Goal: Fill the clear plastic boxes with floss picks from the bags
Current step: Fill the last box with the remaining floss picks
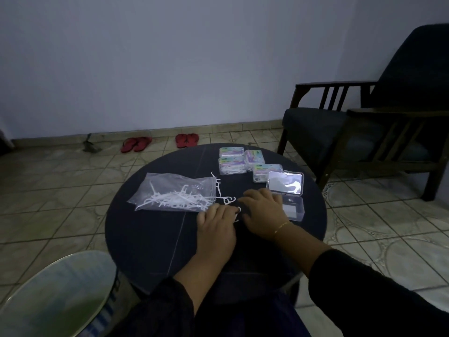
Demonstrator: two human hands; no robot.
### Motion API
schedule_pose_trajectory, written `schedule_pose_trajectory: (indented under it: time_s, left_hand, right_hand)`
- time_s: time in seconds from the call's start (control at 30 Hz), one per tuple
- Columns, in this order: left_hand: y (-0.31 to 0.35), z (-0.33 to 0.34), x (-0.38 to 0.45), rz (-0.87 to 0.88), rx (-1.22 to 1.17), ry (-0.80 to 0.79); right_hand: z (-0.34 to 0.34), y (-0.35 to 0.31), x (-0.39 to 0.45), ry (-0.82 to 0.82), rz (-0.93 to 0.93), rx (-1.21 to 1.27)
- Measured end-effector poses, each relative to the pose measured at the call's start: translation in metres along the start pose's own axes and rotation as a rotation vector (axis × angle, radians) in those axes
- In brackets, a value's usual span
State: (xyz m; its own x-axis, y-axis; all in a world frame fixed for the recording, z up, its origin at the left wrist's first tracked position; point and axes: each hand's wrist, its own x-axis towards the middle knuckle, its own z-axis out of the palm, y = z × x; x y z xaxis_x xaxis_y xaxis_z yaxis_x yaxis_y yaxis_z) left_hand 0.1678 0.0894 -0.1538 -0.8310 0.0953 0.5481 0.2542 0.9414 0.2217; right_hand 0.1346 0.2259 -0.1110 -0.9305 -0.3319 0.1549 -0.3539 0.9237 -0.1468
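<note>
We see a dark armchair (364, 132) on the tiled floor beyond the right edge of the round dark tabletop (155, 229), and two pairs of red sandals (160, 142) by the wall past its far edge. On the tabletop's left side lies a clear bag (173, 192) with a heap of white floss picks inside, its mouth turned toward the middle. At the far right edge sit four filled boxes (243, 161) with coloured labels, packed close together. Just nearer than these, by the right edge, an open clear box (290, 195) lies with its lid laid back; a pick or two show on the lid.

Our left hand (216, 227) rests palm down near the tabletop's middle, its fingertips at the bag's mouth; we cannot tell whether its grip is on anything. Our right hand (263, 212), with a thin gold bracelet (281, 227) at the wrist, lies flat with fingers relaxed and apart, touching the open box's near-left side. Loose floss picks (227, 199) lie scattered between the bag and our hands.
</note>
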Motion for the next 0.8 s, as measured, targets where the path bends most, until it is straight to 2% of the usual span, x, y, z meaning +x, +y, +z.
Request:
schedule_pose_trajectory:
  time_s: [0.1,0.17,0.5,0.73,0.8]
  left_hand:
    - [-0.016,-0.012,-0.002,-0.063,0.086,-0.12]
    - [-0.022,-0.016,-0.002,-0.115,0.095,-0.196]
    - [-0.024,-0.016,0.0,-0.093,0.045,-0.229]
    - [-0.027,-0.01,0.0,-0.028,-0.035,-0.229]
    - [-0.029,-0.003,-0.002,-0.038,-0.035,-0.177]
  right_hand:
    - [0.01,-0.011,0.006,-0.145,-0.025,-0.054]
    - [0.014,-0.014,0.009,-0.179,-0.023,-0.081]
    - [0.013,-0.02,0.034,-0.125,0.004,-0.196]
    - [0.001,-0.024,0.065,-0.419,-0.057,-0.104]
    - [0.003,-0.026,0.073,-0.456,-0.055,-0.134]
